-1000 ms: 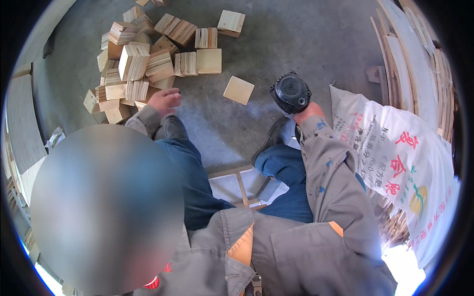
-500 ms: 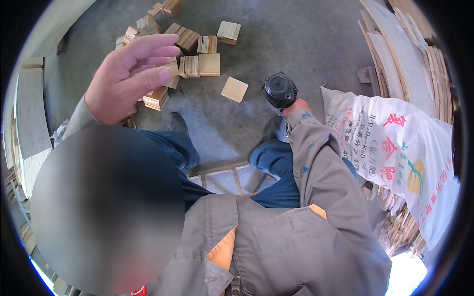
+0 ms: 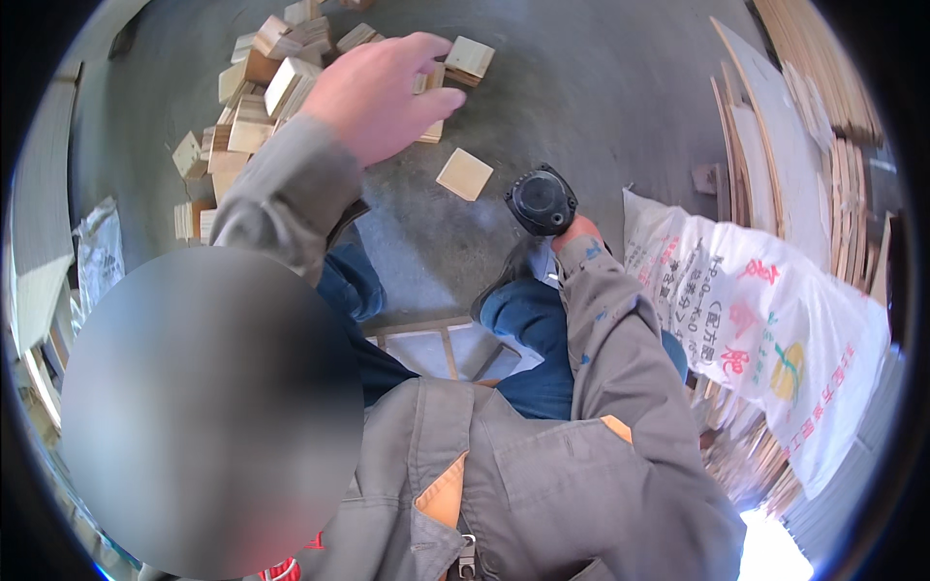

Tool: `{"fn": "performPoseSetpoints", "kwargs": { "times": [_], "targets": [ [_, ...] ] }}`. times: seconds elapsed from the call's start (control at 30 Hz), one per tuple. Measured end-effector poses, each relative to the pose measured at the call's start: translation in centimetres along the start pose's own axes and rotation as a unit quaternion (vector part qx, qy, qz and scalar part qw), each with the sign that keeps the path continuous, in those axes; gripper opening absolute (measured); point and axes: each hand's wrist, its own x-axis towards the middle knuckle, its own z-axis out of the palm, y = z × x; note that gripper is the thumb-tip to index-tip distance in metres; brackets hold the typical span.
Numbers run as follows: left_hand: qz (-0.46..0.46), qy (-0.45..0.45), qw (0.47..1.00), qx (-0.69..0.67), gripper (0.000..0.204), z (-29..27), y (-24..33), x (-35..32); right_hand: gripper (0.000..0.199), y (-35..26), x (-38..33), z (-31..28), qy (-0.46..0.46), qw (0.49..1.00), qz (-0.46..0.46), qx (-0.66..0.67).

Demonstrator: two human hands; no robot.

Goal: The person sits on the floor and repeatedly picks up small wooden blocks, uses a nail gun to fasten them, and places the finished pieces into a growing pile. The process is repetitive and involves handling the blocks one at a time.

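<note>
My left hand [image 3: 383,100] reaches out over the right side of a pile of square wooden blocks [image 3: 254,121]. Its thumb and fingers are spread, and a block stack [image 3: 433,129] shows partly behind them; whether they touch it I cannot tell. A lighter block [image 3: 470,59] lies just past the fingertips. One flat square piece of wood [image 3: 465,174] rests alone on the floor. Down by my right knee, my right hand [image 3: 578,232] is closed on a black tool with a round end [image 3: 542,199]; its grip and lower body are hidden.
A white printed sack [image 3: 756,320] lies to my right, on stacked wood strips. Boards [image 3: 775,165] lean beyond it. Panels [image 3: 48,194] and crumpled clear plastic [image 3: 100,252] are at the left. A framed piece [image 3: 450,351] lies between my legs on the grey floor [image 3: 601,87].
My left hand has swung right across the pile, from its left part to its right side, fingers still apart. My right hand and the black tool have barely moved. The view has shifted slightly.
</note>
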Motion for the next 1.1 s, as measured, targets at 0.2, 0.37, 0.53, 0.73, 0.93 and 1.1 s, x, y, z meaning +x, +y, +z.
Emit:
{"fn": "performPoseSetpoints", "kwargs": {
  "times": [0.2, 0.37, 0.53, 0.73, 0.93, 1.1],
  "targets": [
    [-0.016, -0.055, 0.997, 0.06, 0.052, -1.4, -0.6, -0.6, 0.037, -0.3, 0.6, -2.0, -0.075, 0.995, -0.056, 0.029],
    [-0.011, -0.043, 0.997, 0.066, 0.052, -2.2, -0.5, -0.5, 0.054, 5.2, 5.2, -0.1, -0.018, 0.977, -0.208, 0.047],
    [-0.04, -0.045, 0.996, 0.071, 0.052, -2.9, -1.2, -1.1, 0.076, -3.2, 0.5, -4.4, 0.031, 0.942, -0.334, -0.029],
    [-0.049, -0.046, 0.995, 0.076, 0.055, -4.0, -1.6, -1.4, 0.082, -6.8, 1.0, -4.8, -0.012, 0.924, -0.381, 0.004],
    [-0.018, 0.042, 0.997, 0.063, 0.034, -3.5, -3.1, -1.8, 0.079, -7.9, 1.3, -3.5, -0.074, 0.906, -0.387, 0.157],
    [-0.046, -0.046, 0.996, 0.067, 0.054, -4.7, -1.7, -1.5, 0.074, -7.8, 2.2, -2.1, -0.136, 0.94, -0.24, 0.203]
  ]
}}
